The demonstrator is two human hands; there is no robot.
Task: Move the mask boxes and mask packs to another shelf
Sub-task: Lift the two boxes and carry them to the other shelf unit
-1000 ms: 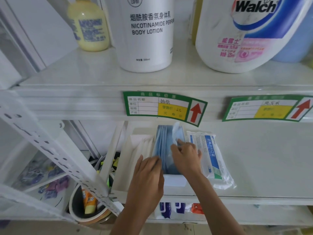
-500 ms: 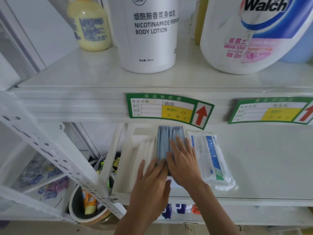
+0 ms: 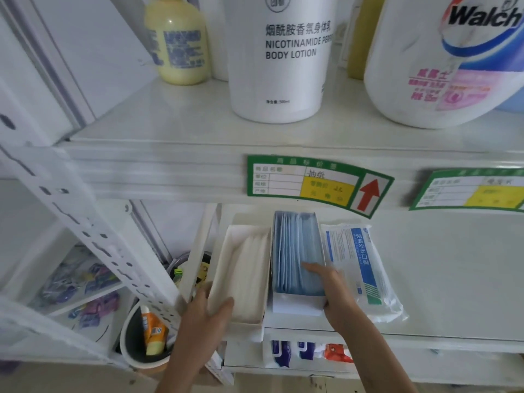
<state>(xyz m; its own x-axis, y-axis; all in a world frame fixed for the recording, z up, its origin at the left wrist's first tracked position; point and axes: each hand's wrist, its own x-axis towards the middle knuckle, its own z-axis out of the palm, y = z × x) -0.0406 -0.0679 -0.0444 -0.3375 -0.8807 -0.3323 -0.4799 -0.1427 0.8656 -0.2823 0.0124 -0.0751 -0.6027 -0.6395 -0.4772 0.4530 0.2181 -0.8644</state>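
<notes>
Your left hand [image 3: 209,310] grips the near left corner of the box of white masks [image 3: 241,275], thumb curled over its near rim and fingers down its left side, on the middle shelf [image 3: 442,279]. That box is open-topped and already overhangs the shelf's near edge a little, so if you lift it by one corner it will likely tip and spill its masks toward the bucket [image 3: 141,344] below. Touching it on the right is the box of blue masks [image 3: 297,253], also open; your right hand [image 3: 330,290] lies along its right wall, fingers stretched onto the blue stack and the thumb side hidden, so I cannot tell whether it truly holds the box. A one-sided pull there could drag the loose masks out. Just beside it on the right lies the sealed mask pack [image 3: 360,268], partly under your wrist; its slick wrapper may slide off the near edge if your forearm sweeps it.
</notes>
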